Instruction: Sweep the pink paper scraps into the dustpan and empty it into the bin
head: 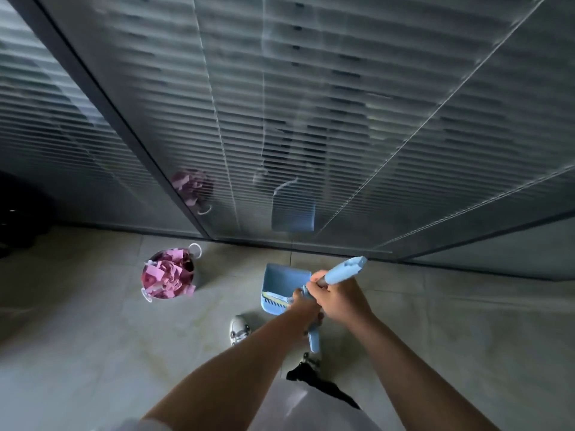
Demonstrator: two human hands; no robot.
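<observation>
- Nearest, at 6 o'clock, both forearms reach forward over a pale tiled floor (93,353); a white shoe (238,329) shows just left of them.
- The right hand (337,298) is clenched round a light blue handle (343,270), apparently the broom's, which points up toward 1 o'clock.
- The left hand (300,301) sits just beneath it and is mostly hidden; it seems to be grasping a second blue handle (314,339) that runs down to 6 o'clock, though I cannot tell for sure.
- Just beyond the hands the blue dustpan (281,279) looks empty, with a comb strip at its near lip.
- At 10 o'clock, well apart from the pan, a small metal bin (168,276) is heaped with pink paper scraps (165,272).
- Farthest, glass panels with blinds (342,104) mirror the bin and pan.
- Risk, as I judge it: the scraps stand proud of the rim, some overhanging, so a swing of the broom or pan past the bin could knock it or flick paper back onto the floor.
</observation>
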